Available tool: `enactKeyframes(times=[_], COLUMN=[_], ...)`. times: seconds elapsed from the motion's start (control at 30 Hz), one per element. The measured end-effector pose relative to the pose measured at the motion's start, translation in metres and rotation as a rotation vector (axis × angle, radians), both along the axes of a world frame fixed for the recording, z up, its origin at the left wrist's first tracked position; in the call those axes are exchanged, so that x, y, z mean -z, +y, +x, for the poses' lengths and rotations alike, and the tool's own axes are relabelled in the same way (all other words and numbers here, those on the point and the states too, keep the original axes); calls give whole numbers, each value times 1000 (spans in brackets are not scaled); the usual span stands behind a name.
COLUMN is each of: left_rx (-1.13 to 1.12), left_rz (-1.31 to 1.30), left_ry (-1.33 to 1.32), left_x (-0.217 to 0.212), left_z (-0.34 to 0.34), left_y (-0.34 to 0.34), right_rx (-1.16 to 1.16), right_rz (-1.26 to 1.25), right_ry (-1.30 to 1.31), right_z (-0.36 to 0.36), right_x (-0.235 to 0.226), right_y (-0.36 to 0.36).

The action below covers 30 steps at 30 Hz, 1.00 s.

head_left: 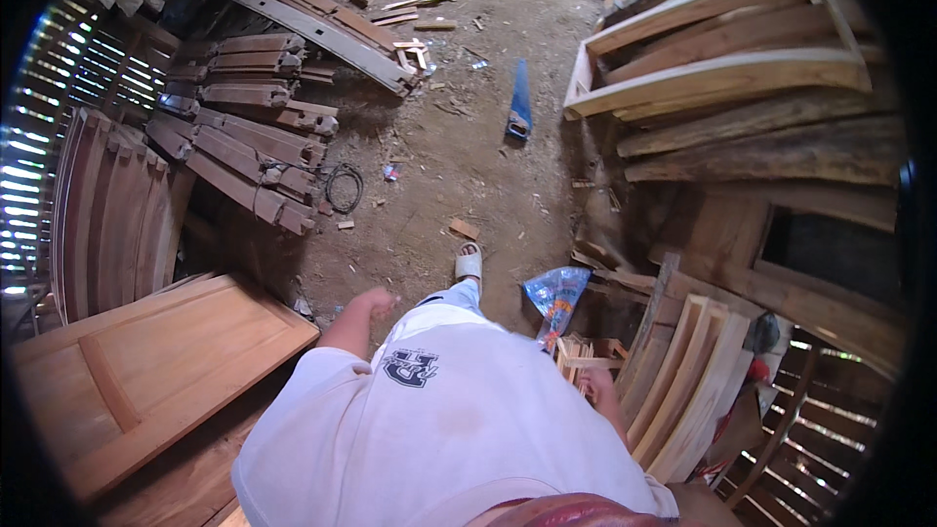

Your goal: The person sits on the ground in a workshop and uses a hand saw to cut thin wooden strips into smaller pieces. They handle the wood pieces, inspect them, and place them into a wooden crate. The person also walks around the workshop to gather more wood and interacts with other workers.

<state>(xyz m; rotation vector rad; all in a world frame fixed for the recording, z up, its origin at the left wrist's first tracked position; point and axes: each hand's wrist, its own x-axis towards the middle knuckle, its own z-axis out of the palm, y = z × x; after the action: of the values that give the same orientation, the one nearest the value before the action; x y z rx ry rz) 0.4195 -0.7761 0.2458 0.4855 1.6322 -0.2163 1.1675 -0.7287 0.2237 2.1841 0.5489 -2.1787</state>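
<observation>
My left hand point(380, 302) hangs beside my body, its fingers loosely curled with nothing visible in them. My right hand point(598, 384) is low on the other side, against a bundle of short wooden strips point(576, 356). Its fingers seem to be closed on the strips, though they are partly hidden. Beyond the bundle lies a crumpled blue clear plastic bag point(557, 291). Farther ahead, a handsaw point(518, 102) with a blue blade rests on the dirt floor. One sandalled foot point(468, 262) shows below me, near a small wood block point(465, 228).
A panelled wooden door point(176, 361) lies at my left. Behind it stand stacked notched timbers point(244, 151) and a coiled cable point(344, 187). On the right are a pale wooden frame point(722, 70), rough planks point(761, 151) and leaning boards point(688, 381). Wood scraps point(420, 10) litter the floor.
</observation>
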Motion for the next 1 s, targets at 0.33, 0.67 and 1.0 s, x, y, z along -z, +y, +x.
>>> enactKeyframes(times=[0.33, 0.67, 1.0], left_rx=[-399, -589, -881], left_rz=[278, -112, -146], left_ry=[112, 117, 2], left_x=[-67, -89, -105], left_z=[-82, -26, -14], left_y=[197, 194, 308], right_rx=[43, -803, -377], right_rz=[80, 245, 838], right_ry=[-88, -224, 196], right_z=[-105, -85, -482], right_x=[-75, -44, -204], right_y=[196, 496, 913])
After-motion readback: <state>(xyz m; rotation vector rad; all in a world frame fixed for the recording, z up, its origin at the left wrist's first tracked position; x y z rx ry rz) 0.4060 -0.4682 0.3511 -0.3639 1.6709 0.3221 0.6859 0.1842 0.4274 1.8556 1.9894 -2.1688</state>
